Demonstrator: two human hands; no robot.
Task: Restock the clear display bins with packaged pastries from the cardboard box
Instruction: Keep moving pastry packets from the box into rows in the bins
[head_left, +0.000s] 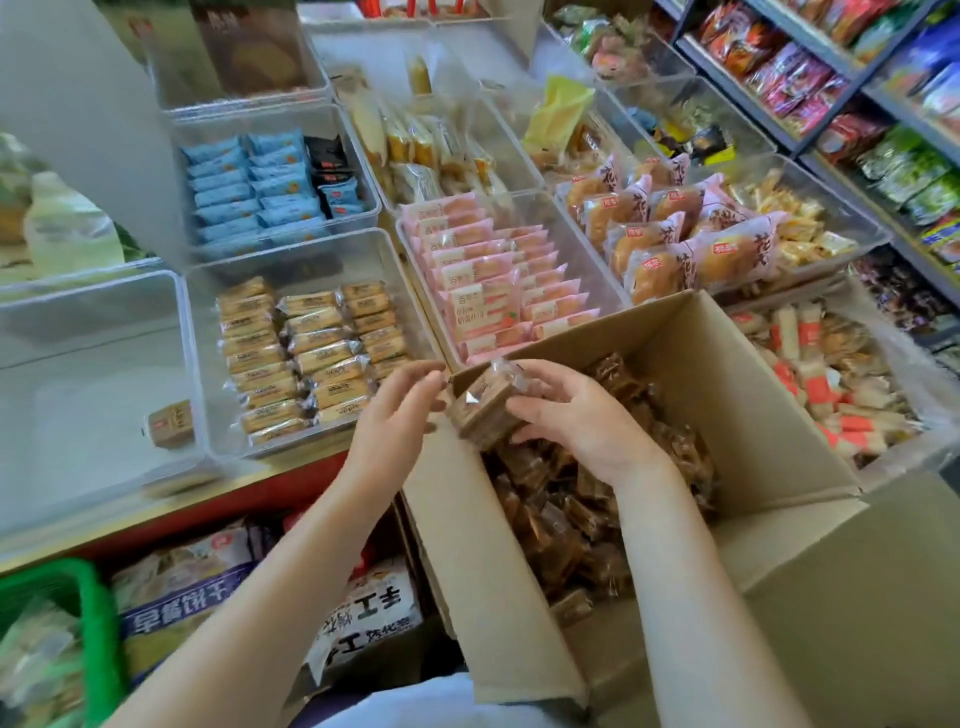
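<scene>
- The tabletop (171, 499) carries rows of clear display bins, sorted by product so each kind stays apart; the near-left bin (31, 322) holds only one brown packet (170, 423), so it is probably the one being refilled.
- The cardboard box (779, 431) stands open in front of the person, against the bins and within easy reach, with loose brown wrapped pastries heaped inside.
- The right hand (582, 410) has its grip curled around a small stack of brown pastry packets (485, 408), held above the box's left edge.
- The left hand (400, 415) has relaxed fingers near the stack's side, apparently steadying it; whether it touches the stack cannot be told.
- Packet labels are too blurred to read; sacks under the tabletop show large Chinese characters, upside down.
</scene>
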